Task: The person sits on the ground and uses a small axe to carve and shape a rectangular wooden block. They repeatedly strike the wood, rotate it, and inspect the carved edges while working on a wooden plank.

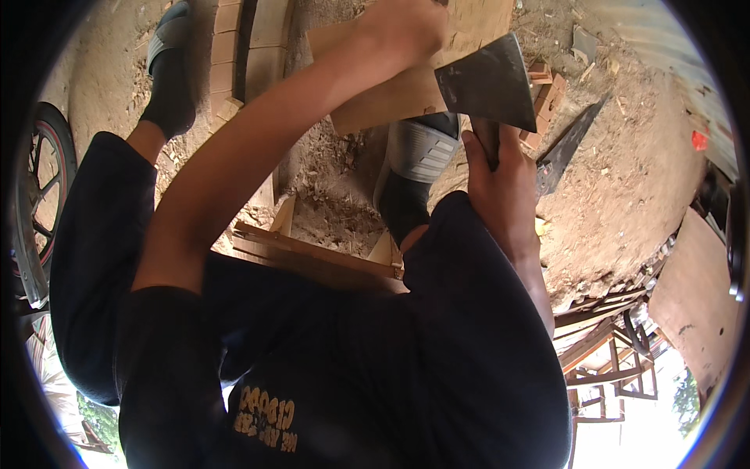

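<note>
My left forearm reaches across to the top of the view, where my left hand (402, 30) is closed on a pale wooden board (383, 102). The picture's upper edge cuts off part of that grip. Lower and to the right, my right hand (504, 172) wraps round the short handle of a hatchet (492, 84). Its broad dark metal head lies over the board's right end, with the wide edge toward the right; whether it touches the wood I cannot tell. My sandalled foot (422, 148) is just below the board.
A dark-bladed tool like a saw (574, 144) lies on the dirt at right, near reddish wooden blocks (547, 102). Long timber pieces (266, 59) run beside my other foot. A low wooden frame (316, 254) sits between my legs. A spoked wheel (51, 172) stands far left.
</note>
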### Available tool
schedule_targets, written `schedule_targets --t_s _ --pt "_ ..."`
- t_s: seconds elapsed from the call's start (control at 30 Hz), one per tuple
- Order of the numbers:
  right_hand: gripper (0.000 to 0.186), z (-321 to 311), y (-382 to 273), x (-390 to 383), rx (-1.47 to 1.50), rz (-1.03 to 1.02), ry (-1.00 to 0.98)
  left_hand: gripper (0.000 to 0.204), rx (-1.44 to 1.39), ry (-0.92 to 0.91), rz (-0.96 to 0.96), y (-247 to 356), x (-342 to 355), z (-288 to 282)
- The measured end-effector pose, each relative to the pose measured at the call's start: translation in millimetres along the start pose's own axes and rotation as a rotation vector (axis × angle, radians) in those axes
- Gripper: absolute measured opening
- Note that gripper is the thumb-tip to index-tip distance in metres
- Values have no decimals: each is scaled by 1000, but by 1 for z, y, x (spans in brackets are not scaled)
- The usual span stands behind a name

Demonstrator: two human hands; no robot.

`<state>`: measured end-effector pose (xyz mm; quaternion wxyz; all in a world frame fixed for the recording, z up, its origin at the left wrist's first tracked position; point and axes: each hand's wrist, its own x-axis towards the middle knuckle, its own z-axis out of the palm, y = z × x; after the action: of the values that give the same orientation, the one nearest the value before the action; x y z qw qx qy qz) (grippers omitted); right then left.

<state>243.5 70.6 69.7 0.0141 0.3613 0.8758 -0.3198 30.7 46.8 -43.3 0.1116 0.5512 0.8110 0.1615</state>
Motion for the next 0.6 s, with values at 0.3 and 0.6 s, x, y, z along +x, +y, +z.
schedule_targets --t_s 0.3,0.6 --pt "23 12 4 1 20 -32 15 19 26 23 175 -4 1 -3" --pt "20 -8 -15 3 139 -22 83 18 45 10 106 -4 -2 4"
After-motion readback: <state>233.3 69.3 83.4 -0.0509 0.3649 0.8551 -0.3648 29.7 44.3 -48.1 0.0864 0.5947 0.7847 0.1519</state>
